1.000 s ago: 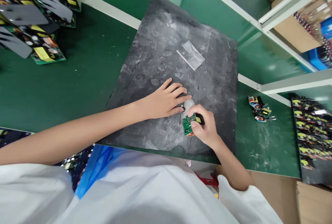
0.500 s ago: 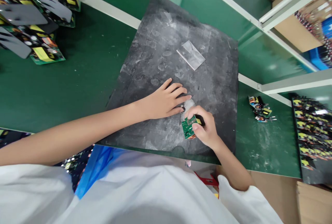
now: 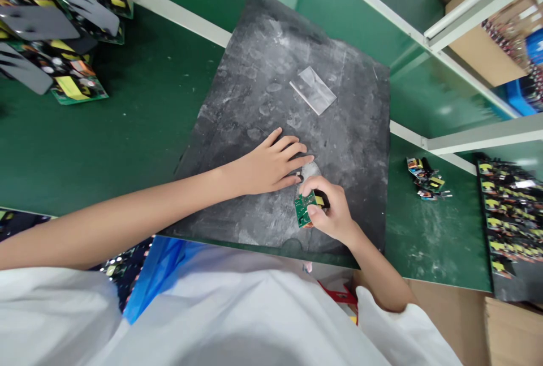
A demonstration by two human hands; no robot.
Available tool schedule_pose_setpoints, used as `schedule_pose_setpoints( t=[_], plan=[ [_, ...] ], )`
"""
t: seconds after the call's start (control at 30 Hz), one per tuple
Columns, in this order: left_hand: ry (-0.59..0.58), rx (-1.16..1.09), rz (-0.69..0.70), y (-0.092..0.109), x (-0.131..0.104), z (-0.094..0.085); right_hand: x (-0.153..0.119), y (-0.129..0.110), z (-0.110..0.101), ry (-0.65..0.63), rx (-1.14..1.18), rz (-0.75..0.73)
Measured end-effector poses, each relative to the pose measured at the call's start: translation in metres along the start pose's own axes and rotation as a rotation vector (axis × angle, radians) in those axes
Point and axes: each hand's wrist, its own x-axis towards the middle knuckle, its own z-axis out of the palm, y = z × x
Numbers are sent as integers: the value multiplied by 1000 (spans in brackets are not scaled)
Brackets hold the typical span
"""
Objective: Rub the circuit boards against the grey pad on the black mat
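Between the thumb and fingers of my right hand (image 3: 333,210) is a small green circuit board (image 3: 304,209), tilted, with its underside partly facing me. Yellow and dark parts of the board show behind my thumb. My left hand (image 3: 278,163) lies palm down with fingers spread on the dark, scuffed mat (image 3: 254,89). Close to its thumb tip is a small dark piece (image 3: 300,176), too small to name. A pale worn patch (image 3: 311,169) of the mat shows between the hands. Farther up lies a flat, clear plastic-like rectangle (image 3: 313,90).
Assembled circuit boards with grey metal plates (image 3: 72,66) stand at the upper left of the green bench (image 3: 148,106). A few more boards (image 3: 428,178) sit to the right, beside a black tray (image 3: 520,275) of several boards. White frame bars (image 3: 483,138) cross the right side.
My right hand has shifted slightly left with the circuit board and turned it a little. My left hand stays in place on the mat.
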Motion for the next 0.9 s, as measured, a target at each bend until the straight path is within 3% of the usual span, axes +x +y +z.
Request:
schedule_pose_setpoints(
  t=[0.9],
  plan=[
    [-21, 15, 0, 0, -1, 0, 1, -2, 7, -86, -175, -113]
  ],
)
